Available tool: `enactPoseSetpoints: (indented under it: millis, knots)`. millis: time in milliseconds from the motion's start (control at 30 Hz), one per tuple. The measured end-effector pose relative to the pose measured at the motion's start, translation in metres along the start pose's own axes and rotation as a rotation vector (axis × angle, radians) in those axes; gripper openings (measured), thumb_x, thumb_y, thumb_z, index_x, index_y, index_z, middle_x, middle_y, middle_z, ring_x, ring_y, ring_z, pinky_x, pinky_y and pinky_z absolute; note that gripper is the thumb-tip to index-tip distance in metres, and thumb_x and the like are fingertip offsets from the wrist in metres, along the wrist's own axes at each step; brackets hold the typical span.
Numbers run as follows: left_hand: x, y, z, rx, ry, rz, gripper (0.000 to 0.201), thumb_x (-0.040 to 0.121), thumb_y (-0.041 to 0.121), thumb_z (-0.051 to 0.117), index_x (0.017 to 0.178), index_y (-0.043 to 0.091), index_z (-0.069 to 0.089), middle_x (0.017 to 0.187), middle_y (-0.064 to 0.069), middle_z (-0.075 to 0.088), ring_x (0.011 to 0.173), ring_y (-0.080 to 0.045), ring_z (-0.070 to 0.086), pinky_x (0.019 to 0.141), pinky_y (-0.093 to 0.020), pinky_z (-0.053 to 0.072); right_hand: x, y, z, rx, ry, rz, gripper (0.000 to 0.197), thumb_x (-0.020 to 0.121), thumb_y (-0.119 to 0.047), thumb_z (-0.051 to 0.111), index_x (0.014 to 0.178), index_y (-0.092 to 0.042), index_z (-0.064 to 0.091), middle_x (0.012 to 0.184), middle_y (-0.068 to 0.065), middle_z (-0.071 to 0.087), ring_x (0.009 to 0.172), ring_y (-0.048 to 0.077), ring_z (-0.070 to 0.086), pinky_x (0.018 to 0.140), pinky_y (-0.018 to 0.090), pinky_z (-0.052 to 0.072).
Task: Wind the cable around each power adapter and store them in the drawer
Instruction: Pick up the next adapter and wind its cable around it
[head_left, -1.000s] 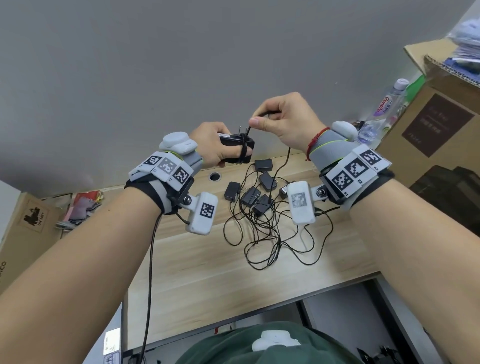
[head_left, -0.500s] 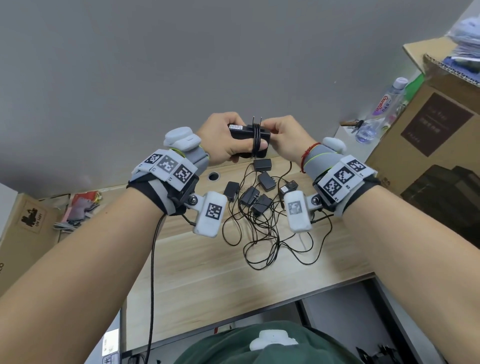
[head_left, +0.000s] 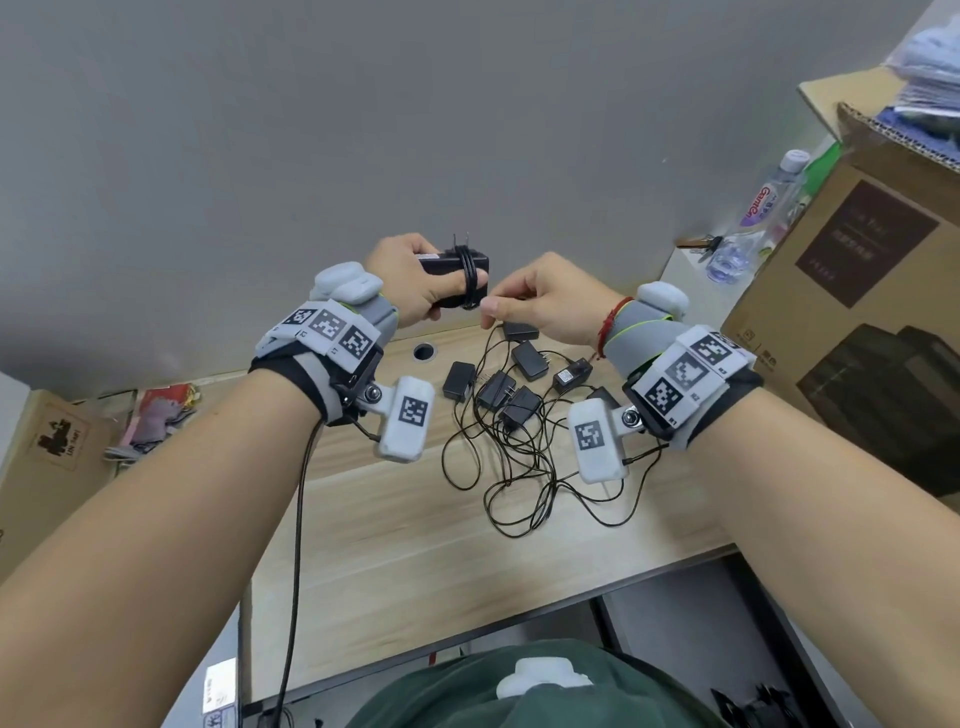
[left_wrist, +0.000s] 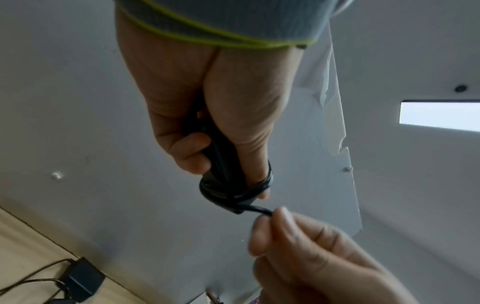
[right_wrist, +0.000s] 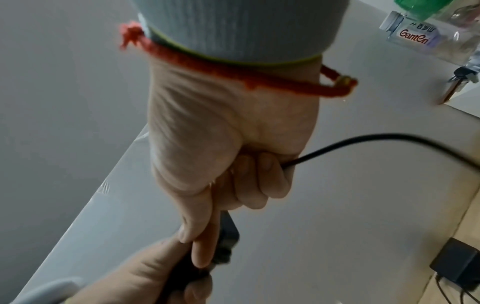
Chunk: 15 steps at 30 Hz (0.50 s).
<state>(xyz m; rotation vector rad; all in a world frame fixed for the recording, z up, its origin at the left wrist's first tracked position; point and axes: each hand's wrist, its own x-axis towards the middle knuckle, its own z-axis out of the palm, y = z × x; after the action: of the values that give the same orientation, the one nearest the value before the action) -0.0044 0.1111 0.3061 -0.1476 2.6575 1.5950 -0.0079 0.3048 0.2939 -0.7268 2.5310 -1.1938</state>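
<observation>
My left hand (head_left: 410, 283) holds a black power adapter (head_left: 441, 265) up in front of the grey wall, prongs pointing up. Its thin black cable is wound in a few loops (head_left: 469, 280) around the body, over my thumb (left_wrist: 259, 181). Just right of and below the adapter, my right hand (head_left: 535, 299) pinches the cable's loose stretch (left_wrist: 257, 210) between thumb and forefinger. The rest of the cable trails out of the fist (right_wrist: 363, 139). Several more black adapters (head_left: 511, 387) with tangled cables (head_left: 514, 483) lie on the wooden table (head_left: 395, 545). No drawer is in view.
A large cardboard box (head_left: 857, 291) and a water bottle (head_left: 753, 218) stand at the right. Another box (head_left: 47, 457) and some packets (head_left: 156, 415) sit at the left. A round cable hole (head_left: 424, 352) lies near the table's back edge.
My right hand swung the cable from above the adapter, around it, and down to its lower right, adding a loop. The left hand rose slightly with the adapter.
</observation>
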Motion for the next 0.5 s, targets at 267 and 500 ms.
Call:
enactPoseSetpoints:
  millis: [267,500]
  knots:
    - [-0.011,-0.002,0.008,0.251,-0.112,0.032,0.039,0.062,0.042,0.087,0.075,0.022,0.055,0.069,-0.006,0.072,0.046,-0.015,0.060,0.043,-0.027,0.045,-0.001,-0.014,-0.023,0.029,0.145,-0.007,0.023,0.091,-0.031,0.069,0.078,-0.013,0.075,0.063,-0.001,0.058,0.058,0.007,0.045,0.062,0.021,0.036]
    - [-0.020,0.013,0.014,0.214,-0.223,0.097,0.050,0.052,0.050,0.090,0.072,0.024,0.052,0.074,-0.016,0.072,0.053,-0.027,0.063,0.052,-0.051,0.055,0.010,0.001,-0.029,0.171,0.274,-0.026,0.017,0.084,-0.022,0.077,0.072,-0.019,0.066,0.068,0.000,0.066,0.061,0.002,0.054,0.068,0.016,0.047]
